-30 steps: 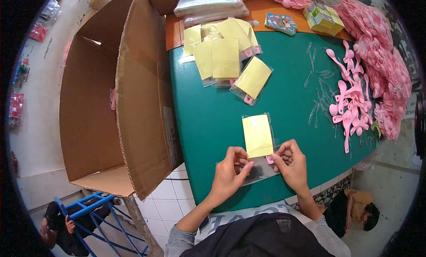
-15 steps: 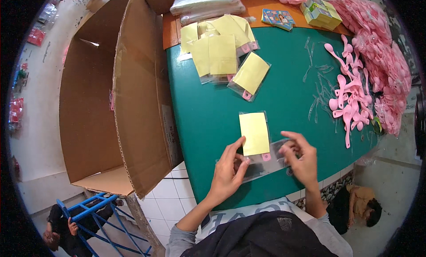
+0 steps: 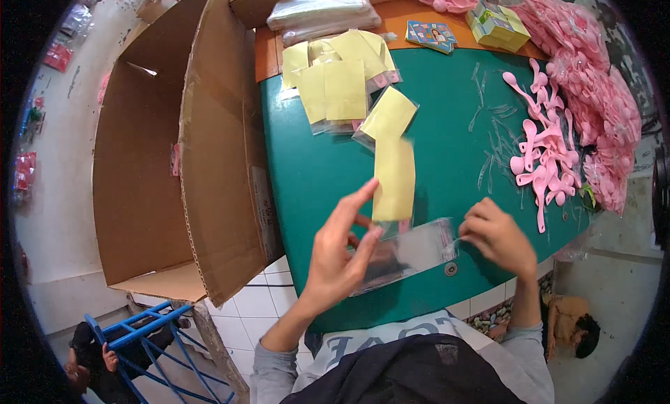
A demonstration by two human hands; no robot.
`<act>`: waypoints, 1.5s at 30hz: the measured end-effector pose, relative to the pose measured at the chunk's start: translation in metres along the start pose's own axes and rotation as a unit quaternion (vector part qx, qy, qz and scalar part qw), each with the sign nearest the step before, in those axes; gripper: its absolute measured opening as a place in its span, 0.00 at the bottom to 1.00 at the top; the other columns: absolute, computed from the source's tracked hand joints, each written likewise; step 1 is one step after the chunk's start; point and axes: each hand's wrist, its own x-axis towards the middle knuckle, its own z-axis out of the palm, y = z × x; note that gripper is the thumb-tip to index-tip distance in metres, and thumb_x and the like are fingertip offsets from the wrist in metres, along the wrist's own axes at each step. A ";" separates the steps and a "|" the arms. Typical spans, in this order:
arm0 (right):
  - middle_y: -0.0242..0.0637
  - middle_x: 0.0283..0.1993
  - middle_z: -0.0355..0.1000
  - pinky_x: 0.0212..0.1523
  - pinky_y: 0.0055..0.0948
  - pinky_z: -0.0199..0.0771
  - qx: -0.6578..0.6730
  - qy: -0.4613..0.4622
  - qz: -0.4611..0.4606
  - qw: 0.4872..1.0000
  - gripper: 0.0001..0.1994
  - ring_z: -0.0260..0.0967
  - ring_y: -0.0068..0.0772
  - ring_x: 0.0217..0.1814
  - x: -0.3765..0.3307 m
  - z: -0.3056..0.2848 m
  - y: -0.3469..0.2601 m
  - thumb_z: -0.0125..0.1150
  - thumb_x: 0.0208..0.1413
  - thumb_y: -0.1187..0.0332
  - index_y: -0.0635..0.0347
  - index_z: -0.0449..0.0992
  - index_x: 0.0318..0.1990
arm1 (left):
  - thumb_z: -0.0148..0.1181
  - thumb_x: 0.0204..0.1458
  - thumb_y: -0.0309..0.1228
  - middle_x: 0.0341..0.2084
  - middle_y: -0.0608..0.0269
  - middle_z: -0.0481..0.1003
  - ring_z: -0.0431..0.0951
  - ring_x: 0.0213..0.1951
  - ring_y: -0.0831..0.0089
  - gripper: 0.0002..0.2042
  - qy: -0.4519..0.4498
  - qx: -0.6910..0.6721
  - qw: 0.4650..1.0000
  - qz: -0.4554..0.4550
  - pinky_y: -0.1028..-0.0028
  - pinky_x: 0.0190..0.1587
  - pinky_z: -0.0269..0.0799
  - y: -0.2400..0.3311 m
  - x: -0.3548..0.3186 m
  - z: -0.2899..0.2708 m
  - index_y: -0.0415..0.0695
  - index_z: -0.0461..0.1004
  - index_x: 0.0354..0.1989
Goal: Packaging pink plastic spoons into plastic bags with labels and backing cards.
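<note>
My left hand (image 3: 336, 256) holds the lower left edge of a clear packet with a yellow card (image 3: 394, 179), raised and tilted in front of me. A bit of pink handle (image 3: 404, 226) shows at its lower end. Beneath it, flat clear plastic bags (image 3: 422, 247) lie near the table's front edge, partly hidden by the left hand. To the right of these bags my right hand (image 3: 499, 240) is closed in a pinch. A thin clear bit seems to show at its fingertips, too small to make out.
Several finished-looking yellow-card packets (image 3: 342, 83) lie behind. Loose pink spoons (image 3: 548, 145) and bagged spoons (image 3: 583, 69) fill the right. Thin clear strips (image 3: 495, 145) are scattered on the green table (image 3: 447, 111). A large cardboard box (image 3: 216, 152) borders the left; card stacks (image 3: 499, 25) sit at the back.
The yellow-card packet has been lifted and tilted by my left hand. My right hand has moved right, away from the bags, and its fingers have come together.
</note>
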 end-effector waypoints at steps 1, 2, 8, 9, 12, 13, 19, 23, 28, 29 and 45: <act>0.37 0.29 0.66 0.36 0.32 0.66 0.042 -0.033 -0.011 0.999 0.08 0.64 0.37 0.34 0.003 -0.017 0.007 0.62 0.38 0.75 0.60 0.72 0.29 | 0.53 0.47 0.18 0.48 0.56 0.67 0.72 0.31 0.77 0.25 0.024 0.024 0.998 0.051 0.81 0.23 0.67 0.002 0.012 -0.003 0.40 0.59 0.57; 0.36 0.28 0.67 0.34 0.28 0.65 0.100 -0.040 -0.003 0.994 0.07 0.64 0.33 0.33 0.009 -0.041 0.016 0.62 0.38 0.76 0.60 0.72 0.27 | 0.53 0.47 0.18 0.49 0.55 0.67 0.72 0.31 0.77 0.25 0.046 0.025 0.995 0.090 0.82 0.22 0.67 0.005 0.025 -0.008 0.40 0.59 0.57; 0.46 0.49 0.61 0.48 0.33 0.63 -0.235 0.307 0.188 0.903 0.23 0.60 0.39 0.50 0.070 -0.098 0.108 0.57 0.49 0.63 0.65 0.61 0.51 | 0.56 0.51 0.37 0.56 0.35 0.55 0.62 0.54 0.46 0.28 0.213 0.376 0.880 0.198 0.60 0.52 0.62 -0.017 0.135 -0.043 0.40 0.57 0.58; 0.49 0.62 0.52 0.56 0.37 0.60 -0.370 0.297 0.209 0.855 0.34 0.54 0.47 0.60 0.084 -0.091 0.104 0.57 0.50 0.57 0.62 0.52 0.61 | 0.56 0.51 0.37 0.56 0.35 0.55 0.62 0.54 0.46 0.28 0.218 0.377 0.877 0.202 0.60 0.52 0.62 -0.027 0.148 -0.049 0.40 0.57 0.58; 0.56 0.67 0.36 0.67 0.37 0.35 0.147 0.205 0.038 0.967 0.51 0.30 0.49 0.71 0.132 -0.001 0.039 0.53 0.44 0.37 0.65 0.39 0.64 | 0.40 0.53 0.56 0.58 0.28 0.45 0.42 0.61 0.36 0.36 0.296 0.300 0.905 0.062 0.51 0.61 0.38 -0.067 0.179 -0.075 0.41 0.47 0.62; 0.58 0.67 0.33 0.66 0.42 0.34 0.168 0.189 0.039 0.967 0.56 0.29 0.55 0.70 0.147 0.031 0.034 0.53 0.40 0.33 0.68 0.34 0.64 | 0.33 0.53 0.60 0.59 0.28 0.44 0.40 0.62 0.36 0.38 0.305 0.253 0.918 0.019 0.49 0.61 0.36 -0.081 0.192 -0.082 0.42 0.44 0.63; 0.67 0.63 0.40 0.61 0.60 0.30 0.125 0.409 0.159 0.890 0.52 0.31 0.66 0.67 0.262 0.066 0.020 0.60 0.38 0.39 0.59 0.40 0.64 | 0.29 0.53 0.61 0.59 0.36 0.49 0.40 0.62 0.38 0.38 0.283 0.182 0.941 0.039 0.50 0.62 0.28 -0.084 0.229 -0.052 0.42 0.45 0.63; 0.62 0.60 0.50 0.62 0.52 0.38 0.049 0.356 0.167 0.918 0.45 0.41 0.60 0.66 0.284 0.059 0.017 0.63 0.39 0.45 0.61 0.51 0.61 | 0.46 0.53 0.46 0.59 0.42 0.51 0.50 0.61 0.47 0.33 0.217 0.049 0.972 0.072 0.58 0.61 0.42 -0.090 0.237 -0.054 0.40 0.45 0.63; 0.50 0.53 0.63 0.54 0.33 0.62 0.316 0.378 0.048 0.869 0.36 0.62 0.40 0.56 0.274 0.055 0.033 0.67 0.39 0.59 0.66 0.59 0.56 | 0.58 0.47 0.28 0.52 0.51 0.60 0.65 0.52 0.65 0.37 0.133 -0.339 0.929 0.062 0.70 0.51 0.65 -0.064 0.223 -0.026 0.41 0.42 0.62; 0.50 0.53 0.63 0.54 0.33 0.62 0.311 0.383 0.052 0.868 0.36 0.62 0.40 0.56 0.269 0.053 0.037 0.67 0.39 0.59 0.66 0.59 0.56 | 0.58 0.47 0.28 0.52 0.51 0.60 0.65 0.52 0.65 0.37 0.125 -0.343 0.929 0.061 0.70 0.51 0.65 -0.062 0.224 -0.020 0.41 0.42 0.62; 0.44 0.37 0.70 0.32 0.26 0.75 0.416 0.408 -0.296 0.757 0.24 0.71 0.30 0.32 0.294 -0.037 -0.187 0.61 0.41 0.69 0.71 0.63 0.47 | 0.47 0.54 0.40 0.42 0.49 0.69 0.75 0.38 0.64 0.25 -0.001 -0.106 0.976 0.191 0.69 0.39 0.75 0.147 0.078 -0.163 0.38 0.56 0.57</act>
